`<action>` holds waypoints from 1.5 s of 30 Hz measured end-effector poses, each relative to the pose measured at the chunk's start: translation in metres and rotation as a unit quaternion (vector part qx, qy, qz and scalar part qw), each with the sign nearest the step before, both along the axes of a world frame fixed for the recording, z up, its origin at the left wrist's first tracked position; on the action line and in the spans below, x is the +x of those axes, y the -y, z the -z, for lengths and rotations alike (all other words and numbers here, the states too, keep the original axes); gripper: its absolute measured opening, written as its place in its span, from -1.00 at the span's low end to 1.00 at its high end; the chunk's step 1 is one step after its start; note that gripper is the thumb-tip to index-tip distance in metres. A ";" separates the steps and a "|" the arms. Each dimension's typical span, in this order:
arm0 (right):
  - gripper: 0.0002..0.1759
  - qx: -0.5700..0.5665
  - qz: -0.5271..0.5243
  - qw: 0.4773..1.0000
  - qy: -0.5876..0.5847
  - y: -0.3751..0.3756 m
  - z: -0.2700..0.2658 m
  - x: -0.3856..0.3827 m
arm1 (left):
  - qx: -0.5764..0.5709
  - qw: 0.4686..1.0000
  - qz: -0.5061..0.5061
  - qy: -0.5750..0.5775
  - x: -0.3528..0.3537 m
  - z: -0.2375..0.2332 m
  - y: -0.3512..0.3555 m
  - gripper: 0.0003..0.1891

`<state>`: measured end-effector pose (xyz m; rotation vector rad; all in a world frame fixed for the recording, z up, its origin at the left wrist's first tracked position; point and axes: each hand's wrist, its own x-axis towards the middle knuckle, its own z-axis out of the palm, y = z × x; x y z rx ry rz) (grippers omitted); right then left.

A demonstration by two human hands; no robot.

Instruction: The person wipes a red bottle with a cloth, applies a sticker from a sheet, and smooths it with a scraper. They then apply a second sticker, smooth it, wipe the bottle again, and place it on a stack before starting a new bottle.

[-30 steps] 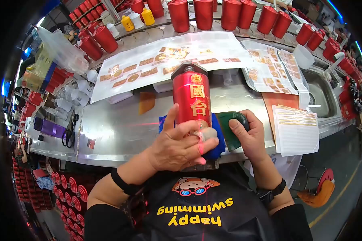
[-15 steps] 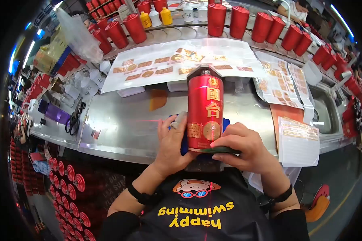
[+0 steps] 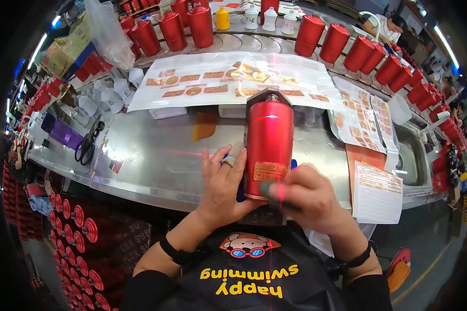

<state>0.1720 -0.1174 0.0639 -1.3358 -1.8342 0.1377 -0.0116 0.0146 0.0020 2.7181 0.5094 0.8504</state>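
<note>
A red metallic bottle lies neck away from me on a dark, angular holder at the front of the steel bench. On its lower side is a gold rectangular label decal. My left hand grips the bottle's left side and base, a pale cover on one finger. My right hand, smeared by motion, holds a dark green scraper-like piece against the bottle just below the decal. Blue material shows partly behind the bottle.
White sheets of gold decals lie behind the bottle; more sheets are at right beside a sink. Red bottles stand on a curved conveyor. Scissors and a purple bottle sit at left. A person works across the conveyor.
The bottle has rolled: its large gold characters and round emblem have left view, and the rectangular decal now faces up. My right hand has moved slightly down. Bottles on the conveyor have shifted.
</note>
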 end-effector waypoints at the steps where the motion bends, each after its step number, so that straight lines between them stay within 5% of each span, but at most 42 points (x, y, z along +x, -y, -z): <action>1: -0.58 -0.050 -0.083 0.995 -0.037 0.004 -0.007 -0.001 | 0.022 1.000 -0.001 -0.002 0.000 0.000 0.000 0.09; 2: -0.56 -0.063 -0.090 0.992 -0.065 0.005 -0.011 0.002 | -0.001 1.000 -0.003 0.011 0.000 0.001 0.002 0.09; 5: -0.55 0.037 0.145 0.989 0.018 0.001 0.006 0.005 | -0.063 0.997 -0.003 0.042 0.005 0.009 0.005 0.08; 9: -0.58 -0.058 -0.099 0.992 -0.051 0.005 -0.010 -0.006 | -0.063 0.998 -0.001 0.021 0.003 0.006 0.004 0.10; 12: -0.60 0.034 0.139 0.989 0.047 -0.001 -0.003 0.002 | 0.003 1.000 -0.004 0.029 0.005 -0.006 0.004 0.14; 16: -0.59 -0.063 -0.075 0.993 -0.070 0.004 -0.014 -0.005 | -0.050 0.998 -0.014 0.045 0.010 0.013 0.002 0.14; 19: -0.58 0.031 0.136 0.989 0.044 0.002 0.005 0.007 | -0.075 0.996 -0.008 0.046 0.011 0.013 0.005 0.15; 23: -0.58 -0.049 -0.071 0.992 -0.089 0.011 -0.006 -0.001 | -0.003 1.000 -0.011 0.019 0.006 0.002 0.003 0.17; 25: -0.59 -0.001 0.157 0.987 -0.009 0.010 0.007 0.005 | -0.002 0.999 -0.018 0.043 0.009 -0.001 0.007 0.18; 28: -0.54 -0.063 -0.047 0.996 -0.048 0.017 0.000 0.004 | -0.048 0.997 -0.009 0.063 0.014 0.012 0.004 0.16; 31: -0.56 -0.032 0.055 0.997 -0.050 0.022 0.004 0.004 | -0.008 0.999 -0.007 0.052 0.011 0.001 0.004 0.16; 32: -0.57 -0.004 0.075 0.997 0.005 0.019 0.010 0.011 | -0.014 0.999 -0.006 0.047 0.010 -0.001 0.005 0.13; 35: -0.57 -0.081 -0.070 0.991 -0.076 0.026 0.003 0.008 | -0.052 0.997 0.008 0.060 0.006 -0.001 0.008 0.01; 37: -0.72 -0.085 -0.016 0.991 -0.098 0.031 0.003 0.009 | -0.106 0.987 0.053 0.105 -0.003 0.007 0.009 -0.11; 40: -0.81 -0.089 0.105 0.978 -0.157 0.042 0.011 0.019 | -0.042 0.989 0.104 0.093 -0.025 0.017 0.015 -0.37; 45: -0.65 0.016 0.175 0.973 -0.147 0.056 0.040 0.032 | 0.077 0.977 0.178 0.088 -0.010 0.012 0.014 -0.54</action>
